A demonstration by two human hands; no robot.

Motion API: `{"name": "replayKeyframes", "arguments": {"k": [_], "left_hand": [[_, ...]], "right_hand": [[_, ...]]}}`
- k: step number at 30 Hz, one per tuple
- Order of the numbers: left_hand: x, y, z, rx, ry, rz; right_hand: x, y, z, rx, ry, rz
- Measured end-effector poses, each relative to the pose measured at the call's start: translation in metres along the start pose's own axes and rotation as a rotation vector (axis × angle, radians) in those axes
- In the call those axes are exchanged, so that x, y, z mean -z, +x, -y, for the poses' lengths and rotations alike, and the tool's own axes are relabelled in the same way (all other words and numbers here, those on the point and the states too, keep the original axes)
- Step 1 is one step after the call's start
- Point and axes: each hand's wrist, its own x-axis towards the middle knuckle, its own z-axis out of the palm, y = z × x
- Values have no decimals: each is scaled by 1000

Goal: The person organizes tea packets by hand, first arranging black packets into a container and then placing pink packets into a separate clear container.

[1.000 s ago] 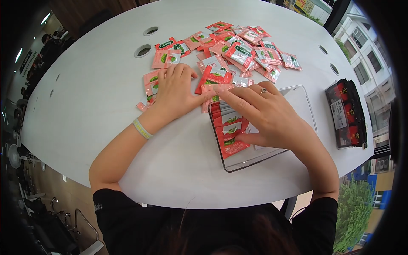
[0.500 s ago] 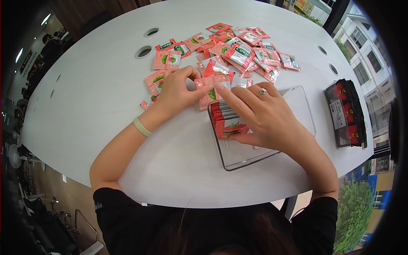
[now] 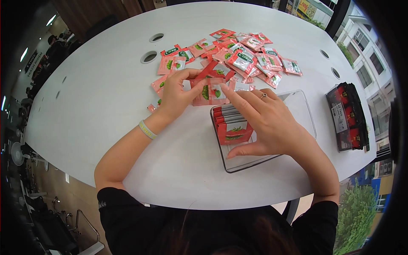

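Between its thumb and fingers my left hand point(image 3: 179, 94) pinches a pink sachet point(image 3: 209, 92), just beyond the near-left corner of a clear plastic box point(image 3: 242, 156). My right hand point(image 3: 265, 119) is spread above the box, thumb and fingers apart, with its index fingertip at the sachet's right edge. Inside the box, at its left side, several red and grey sachets point(image 3: 234, 132) stand in a row, the front one showing a strawberry picture. A loose heap of pink and red sachets point(image 3: 243, 60) lies beyond both hands.
A second clear box point(image 3: 341, 119) with black and red packets stands at the right edge of the white table point(image 3: 106, 85). Round holes point(image 3: 149, 57) are set in the tabletop. People point(image 3: 54, 44) are in the dim background at far left.
My right thumb has come away from the row of sachets in the box and spread downward. The sachet in my left hand now lies flatter and shows more of its face.
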Motion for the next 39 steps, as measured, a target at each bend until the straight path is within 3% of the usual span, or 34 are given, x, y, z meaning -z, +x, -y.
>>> {"name": "replayKeyframes", "arguments": {"k": [2, 4, 6, 8, 9, 10, 12, 15, 18, 19, 24, 26, 30, 33, 35, 39], "left_hand": [[-1, 1, 3, 63, -119, -5], [-3, 2, 9, 26, -325, -185], [3, 4, 1, 42, -333, -229], [6, 7, -10, -168, -281, -324], [8, 7, -19, -245, -207, -355], [10, 8, -28, -240, -208, -351], [16, 8, -48, -626, 121, -299], [13, -6, -79, -681, 65, -166], [4, -20, -98, -613, -22, -108], [2, -24, -101, -577, -59, -72], [-8, -31, -98, -559, -78, -42], [-11, -33, -93, -563, -21, -16], [-21, -34, -84, -654, 161, -20], [-24, -37, -83, -495, 116, 39], [-28, -41, -81, -335, -83, 23], [-34, -49, -67, -250, -295, 27]], "right_hand": [[2, 1, 0, -5, 35, -29], [5, 2, 0, -12, 56, -102], [5, 3, -1, -14, 49, -187], [2, 2, -5, -20, 46, -269], [-4, 2, -10, -12, 44, -405], [-8, 3, -14, -5, 42, -542], [-7, 8, -16, 32, 84, -640], [-5, 8, -12, 162, 28, -745], [-5, 6, -17, 287, -32, -763], [-7, 10, -14, 297, -7, -862], [1, -1, -8, 280, 153, -603], [6, -6, -7, 209, 212, -328], [4, -1, -5, 182, 188, -227], [-4, -1, -5, 131, 110, -227], [-9, -3, -8, 93, 65, -162], [-6, -3, -8, 25, 15, -89]]}}
